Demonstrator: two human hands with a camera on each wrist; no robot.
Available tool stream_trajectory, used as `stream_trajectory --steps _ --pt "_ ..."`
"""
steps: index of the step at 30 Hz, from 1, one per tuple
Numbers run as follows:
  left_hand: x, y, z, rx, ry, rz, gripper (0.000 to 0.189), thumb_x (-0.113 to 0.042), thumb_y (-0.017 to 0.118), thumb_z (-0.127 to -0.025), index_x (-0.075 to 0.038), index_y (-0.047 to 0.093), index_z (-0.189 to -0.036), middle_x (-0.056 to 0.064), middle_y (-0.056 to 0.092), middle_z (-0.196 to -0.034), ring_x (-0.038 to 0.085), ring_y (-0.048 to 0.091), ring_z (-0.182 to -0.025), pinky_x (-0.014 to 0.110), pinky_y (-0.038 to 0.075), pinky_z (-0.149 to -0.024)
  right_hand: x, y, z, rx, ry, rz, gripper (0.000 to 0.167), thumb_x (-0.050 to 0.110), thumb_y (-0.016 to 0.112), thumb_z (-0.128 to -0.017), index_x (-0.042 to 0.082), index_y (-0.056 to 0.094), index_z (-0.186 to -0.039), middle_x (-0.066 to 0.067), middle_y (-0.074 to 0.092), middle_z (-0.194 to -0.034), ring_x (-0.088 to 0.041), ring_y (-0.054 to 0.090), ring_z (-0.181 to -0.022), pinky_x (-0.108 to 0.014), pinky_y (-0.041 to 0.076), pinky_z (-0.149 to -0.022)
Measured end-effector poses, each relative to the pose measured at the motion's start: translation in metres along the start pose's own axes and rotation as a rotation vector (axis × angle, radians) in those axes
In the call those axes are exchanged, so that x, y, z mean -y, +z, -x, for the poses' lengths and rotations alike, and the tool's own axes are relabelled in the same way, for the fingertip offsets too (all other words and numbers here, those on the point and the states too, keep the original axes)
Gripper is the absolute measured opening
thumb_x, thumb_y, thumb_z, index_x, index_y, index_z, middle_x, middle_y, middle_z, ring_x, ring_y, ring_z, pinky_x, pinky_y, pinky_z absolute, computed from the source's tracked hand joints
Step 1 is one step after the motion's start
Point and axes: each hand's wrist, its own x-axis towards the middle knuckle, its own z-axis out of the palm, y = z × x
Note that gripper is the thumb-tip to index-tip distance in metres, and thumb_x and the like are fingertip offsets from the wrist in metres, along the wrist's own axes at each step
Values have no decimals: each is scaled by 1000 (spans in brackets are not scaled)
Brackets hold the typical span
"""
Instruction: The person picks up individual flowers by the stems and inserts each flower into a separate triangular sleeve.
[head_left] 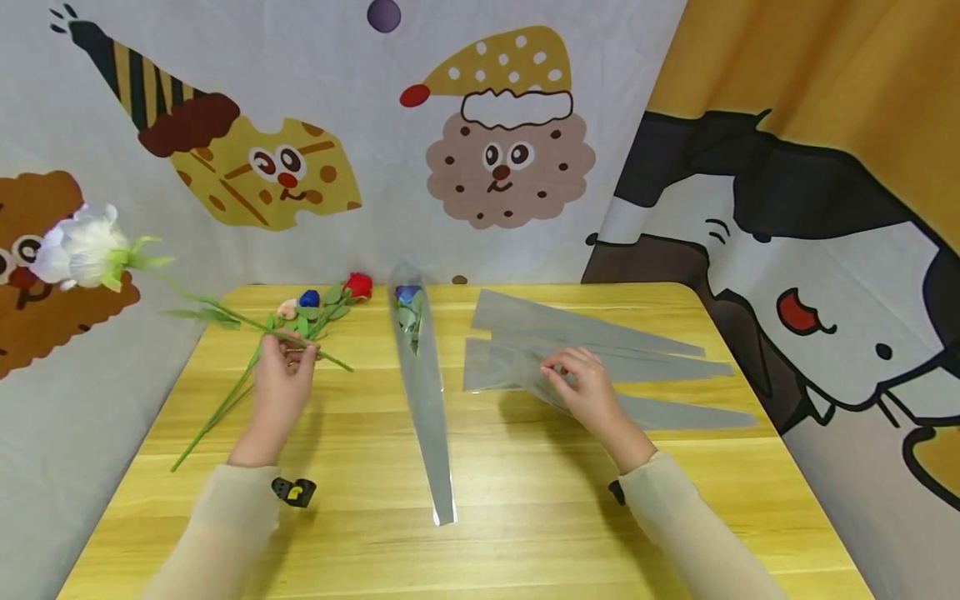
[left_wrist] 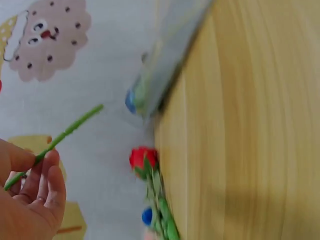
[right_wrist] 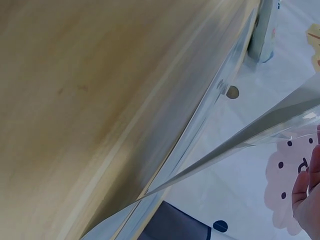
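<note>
My left hand (head_left: 281,379) pinches the green stem (left_wrist: 62,135) of an artificial white rose (head_left: 81,250) between thumb and fingers. The bloom points out to the left, and the cut stem end sticks out to the right of the hand. My right hand (head_left: 588,392) pinches the wide end of a clear, tapering flower sleeve (right_wrist: 235,137). That end is raised, while its narrow tail (head_left: 682,412) slopes down to the right. Further sleeves (head_left: 585,321) lie flat behind it.
In mid-table lies a wrapped sleeve (head_left: 427,417) with a blue rose (head_left: 407,293) inside. Behind my left hand are a red rose (head_left: 358,286), a small blue rose (head_left: 309,298) and a pale pink one (head_left: 287,309). A cartoon-printed curtain (head_left: 300,50) hangs behind the wooden table (head_left: 525,517).
</note>
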Motion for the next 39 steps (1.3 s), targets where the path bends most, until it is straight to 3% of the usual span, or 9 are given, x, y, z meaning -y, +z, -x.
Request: stream_trajectory --steps 3,7,10,13,20,24,30,39 --pt "-6 12 1 3 2 125 29 -14 48 -98 1 37 -120 19 58 -107 -3 58 -80 12 50 -69 2 2 -1 -4 -3 -4 6 13 71 -84 16 71 -89 5 68 -87 -12 52 -74 -36 40 -75" --pt "-10 30 3 28 -6 242 25 -12 45 -99 5 41 -118 22 59 -110 4 61 -83 12 50 -75 5 5 -2 -15 -20 -7 5 12 71 -84 15 71 -88 5 67 -86 -12 51 -73 -35 39 -72" --pt "-16 44 6 32 -23 272 27 -15 41 -101 6 44 -116 20 59 -112 6 62 -86 14 51 -78 8 7 -4 -22 -30 -16 5 12 71 -84 15 71 -88 4 67 -85 -12 51 -72 -36 39 -73" --pt "-25 57 11 26 -27 336 27 -16 39 -102 8 45 -114 19 57 -112 4 63 -85 15 51 -79 10 9 -5 -23 -31 -22 4 12 71 -84 15 70 -88 4 68 -86 -12 51 -73 -41 43 -81" --pt "-47 84 17 13 15 591 25 -10 38 -102 14 45 -108 12 57 -96 4 65 -78 18 54 -75 16 17 -8 3 -37 -11 4 15 70 -86 15 70 -89 4 68 -87 -12 52 -74 -41 41 -84" --pt "-56 94 21 32 48 625 20 -4 44 -99 13 45 -109 8 60 -94 6 66 -80 20 55 -75 23 22 -10 11 -52 -8 4 16 70 -86 16 71 -90 4 68 -88 -11 53 -74 -45 42 -92" --pt "-65 108 27 80 69 661 15 5 47 -95 13 44 -107 28 57 -101 7 65 -80 20 55 -74 29 28 -12 0 -95 -5 6 14 72 -84 15 71 -90 5 68 -88 -11 52 -75 -38 42 -79" --pt "-67 121 31 168 49 570 11 6 49 -94 10 51 -104 29 60 -103 8 64 -81 22 54 -75 34 33 -15 -37 -127 -24 5 14 72 -83 13 71 -88 3 69 -88 -14 56 -81 -35 42 -76"
